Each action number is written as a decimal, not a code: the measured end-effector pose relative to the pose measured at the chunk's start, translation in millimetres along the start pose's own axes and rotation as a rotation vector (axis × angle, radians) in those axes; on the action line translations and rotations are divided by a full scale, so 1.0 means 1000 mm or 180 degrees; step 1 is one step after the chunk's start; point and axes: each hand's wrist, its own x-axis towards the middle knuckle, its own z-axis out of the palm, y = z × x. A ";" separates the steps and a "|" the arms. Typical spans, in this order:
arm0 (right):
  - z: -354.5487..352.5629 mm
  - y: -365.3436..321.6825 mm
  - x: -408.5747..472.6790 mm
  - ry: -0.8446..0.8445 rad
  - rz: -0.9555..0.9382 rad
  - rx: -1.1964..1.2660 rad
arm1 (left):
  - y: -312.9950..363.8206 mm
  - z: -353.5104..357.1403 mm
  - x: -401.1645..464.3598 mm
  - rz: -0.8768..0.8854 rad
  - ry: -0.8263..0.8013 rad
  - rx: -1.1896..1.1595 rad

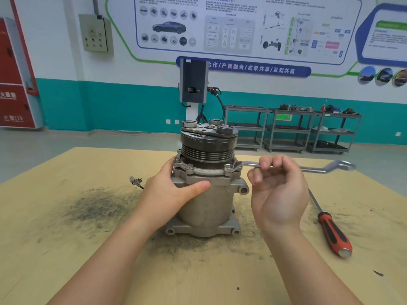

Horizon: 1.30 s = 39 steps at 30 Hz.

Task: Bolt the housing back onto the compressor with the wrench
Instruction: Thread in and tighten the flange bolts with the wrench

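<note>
Tightening a housing bolt on the upright compressor (208, 194), frame centre.

On the table (66, 216), the left hand (169, 192) wrapped the housing (204, 172), probably steadying it; the right hand (279, 190) had fingers (267, 166) curled round the wrench (248, 164), whose ring sat on a right-side bolt (229, 166). A screwdriver (332, 232) lay lower right. The wall banner's small writing was not legible.

White wall above a teal lower band (123, 106). Large printed poster board with car diagrams (242, 27). Grey electrical box (95, 33) upper left; red cabinet (15, 84) at far left. Grey wall-mounted charging unit with black cables (193, 81). Three grey metal shelf carts (290, 128) along the wall. Grey concrete floor (88, 139). Light even, diffuse.
</note>
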 end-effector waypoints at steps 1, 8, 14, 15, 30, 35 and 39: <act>0.002 0.004 -0.007 -0.0037 -0.0367 -0.0165 | 0.000 0.000 0.000 0.0003 0.0016 0.0008; 0.012 0.035 -0.047 -0.1312 -0.2335 -0.2437 | -0.003 0.002 0.001 0.0096 0.0124 0.0114; 0.011 0.001 -0.025 -0.1239 -0.2209 -0.1597 | -0.004 0.001 0.001 0.0051 0.0084 0.0019; 0.010 -0.007 -0.018 -0.0982 -0.1838 -0.1234 | -0.004 0.001 0.001 0.0048 0.0065 -0.0002; -0.003 -0.018 0.019 -0.0424 0.0913 0.0341 | -0.003 0.001 0.001 0.0016 0.0053 -0.0018; 0.000 -0.005 0.003 -0.0137 0.0092 -0.0159 | -0.003 0.000 0.001 0.0029 0.0051 0.0027; 0.008 0.016 -0.027 -0.0315 -0.1415 -0.1189 | -0.005 0.001 0.002 0.0054 0.0089 0.0081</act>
